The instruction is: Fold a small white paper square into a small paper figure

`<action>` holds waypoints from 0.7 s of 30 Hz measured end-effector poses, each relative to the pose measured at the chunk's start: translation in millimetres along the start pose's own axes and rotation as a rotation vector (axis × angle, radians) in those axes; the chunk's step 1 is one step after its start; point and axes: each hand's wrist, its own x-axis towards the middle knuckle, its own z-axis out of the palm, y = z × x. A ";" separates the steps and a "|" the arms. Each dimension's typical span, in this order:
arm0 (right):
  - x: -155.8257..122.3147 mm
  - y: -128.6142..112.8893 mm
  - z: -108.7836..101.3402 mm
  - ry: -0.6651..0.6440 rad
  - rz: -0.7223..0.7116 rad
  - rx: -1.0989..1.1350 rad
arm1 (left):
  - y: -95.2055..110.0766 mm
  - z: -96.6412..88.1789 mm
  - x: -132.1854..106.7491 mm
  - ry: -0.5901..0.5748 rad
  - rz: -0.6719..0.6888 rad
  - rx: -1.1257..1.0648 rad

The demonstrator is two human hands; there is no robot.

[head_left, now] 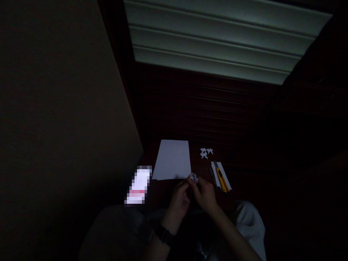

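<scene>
Between my fingertips is a small piece of folded white paper (194, 177), above the near edge of the dark table. My left hand (181, 195), with a dark watch on its wrist, pinches it from the left. From the right, my right hand (206, 194) closes on the same piece. Just beyond lies a stack of white paper sheets (173, 159). Several small folded paper shapes (203, 154) sit together at the back right. A yellow utility knife (222, 179) rests on small white paper pieces (227, 175), right of my right hand.
A pixelated bright screen (138, 186) is at the left. Beside the knife lies a thin dark object (212, 175) that I cannot make out. A wall (62, 90) rises on the left, and a pale slatted panel (217, 40) stands beyond the table. The room is very dark.
</scene>
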 end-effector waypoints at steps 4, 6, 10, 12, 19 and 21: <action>-2.2 1.7 -0.1 -0.019 -0.069 -0.039 | 4.3 4.5 -3.1 0.028 -0.036 0.001; -3.4 4.4 -1.4 -0.047 -0.109 -0.080 | 6.5 3.9 -3.9 0.016 -0.066 -0.004; -4.3 13.4 -3.9 -0.099 -0.197 -0.250 | 7.8 -1.4 -5.0 -0.001 -0.122 -0.021; -3.7 18.0 -4.8 -0.140 -0.233 -0.367 | 8.1 -4.7 -5.7 0.052 -0.132 0.036; 2.3 22.5 -5.1 -0.342 -0.257 -0.722 | 13.3 -8.4 -12.0 0.129 -0.038 0.480; 3.7 21.5 -4.4 -0.398 -0.259 -0.749 | 13.9 -5.7 -14.3 0.091 0.022 0.527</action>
